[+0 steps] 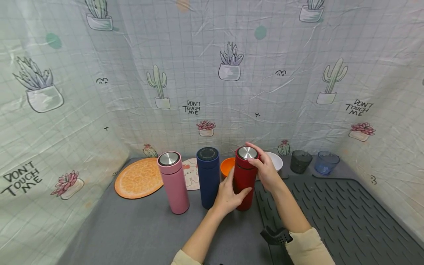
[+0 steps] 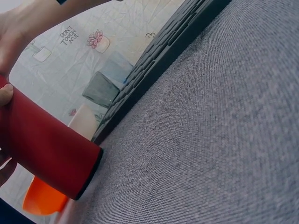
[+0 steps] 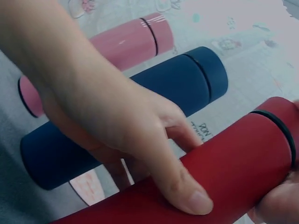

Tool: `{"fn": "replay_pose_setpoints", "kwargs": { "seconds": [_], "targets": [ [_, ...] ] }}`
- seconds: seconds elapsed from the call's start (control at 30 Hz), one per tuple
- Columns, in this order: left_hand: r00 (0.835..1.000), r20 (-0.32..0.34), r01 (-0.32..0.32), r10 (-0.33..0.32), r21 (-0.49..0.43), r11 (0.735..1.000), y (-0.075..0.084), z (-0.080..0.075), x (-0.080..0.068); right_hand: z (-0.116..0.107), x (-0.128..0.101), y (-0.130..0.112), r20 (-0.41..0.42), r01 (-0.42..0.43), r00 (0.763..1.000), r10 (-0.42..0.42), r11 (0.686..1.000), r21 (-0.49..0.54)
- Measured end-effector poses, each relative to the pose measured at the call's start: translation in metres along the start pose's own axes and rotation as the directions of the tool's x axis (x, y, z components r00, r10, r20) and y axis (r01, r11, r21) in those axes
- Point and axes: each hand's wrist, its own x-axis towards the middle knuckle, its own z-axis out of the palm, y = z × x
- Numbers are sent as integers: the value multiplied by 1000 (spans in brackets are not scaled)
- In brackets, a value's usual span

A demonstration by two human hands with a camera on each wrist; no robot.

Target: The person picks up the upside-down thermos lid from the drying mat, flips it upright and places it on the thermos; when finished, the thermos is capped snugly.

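Observation:
A red thermos bottle [image 1: 244, 180] with a silver-topped lid stands upright on the grey table. My left hand [image 1: 228, 197] grips its body from the left, thumb across the near side, as the right wrist view also shows for the left hand [image 3: 131, 121]. At the top, my right hand [image 1: 266, 170] holds the lid [image 1: 247, 153] from the right with curled fingers. Just left of the left hand stands a dark blue thermos [image 1: 208, 176], and farther left a pink thermos [image 1: 175, 187]. In the left wrist view, the red bottle's base [image 2: 79, 172] meets the cloth.
Behind the bottles are an orange bowl [image 1: 226, 166], a white bowl [image 1: 275, 161], a round orange mat [image 1: 139, 180] and a pale patterned mat [image 1: 191, 175]. A dark ribbed mat [image 1: 331, 209] covers the right side, with a grey cup [image 1: 300, 162] and blue cup [image 1: 326, 163] behind it.

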Motion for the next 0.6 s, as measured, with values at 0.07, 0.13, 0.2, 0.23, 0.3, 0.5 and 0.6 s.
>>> {"fn": "replay_pose_setpoints", "kwargs": {
  "seconds": [0.07, 0.13, 0.2, 0.23, 0.3, 0.5, 0.6],
  "targets": [
    [1000, 1, 3, -3, -1, 1000, 0, 0, 0, 0, 0, 1, -20, -2, 1000, 2, 1000, -8],
    [1000, 0, 6, -6, 2, 1000, 0, 0, 0, 1, 1, 1, -41, -11, 999, 10, 999, -37],
    [1000, -4, 4, -4, 9, 1000, 0, 0, 1, 1, 1, 1, -38, -17, 999, 15, 998, -58],
    [1000, -6, 3, -3, 11, 1000, 1, 0, 1, 0, 2, 1, -28, -18, 999, 17, 998, -60],
    [1000, -12, -1, 1, 17, 1000, 1, 0, 1, 0, 2, 1, -3, -14, 1000, 14, 999, -48],
    [1000, -13, -15, 15, 18, 1000, 0, -1, 1, 1, 2, 2, -63, -27, 998, 23, 998, -59],
    [1000, -6, -12, 12, 15, 1000, 0, -1, 1, 1, 1, 3, -80, -43, 996, 35, 994, -98]
  ]
}}
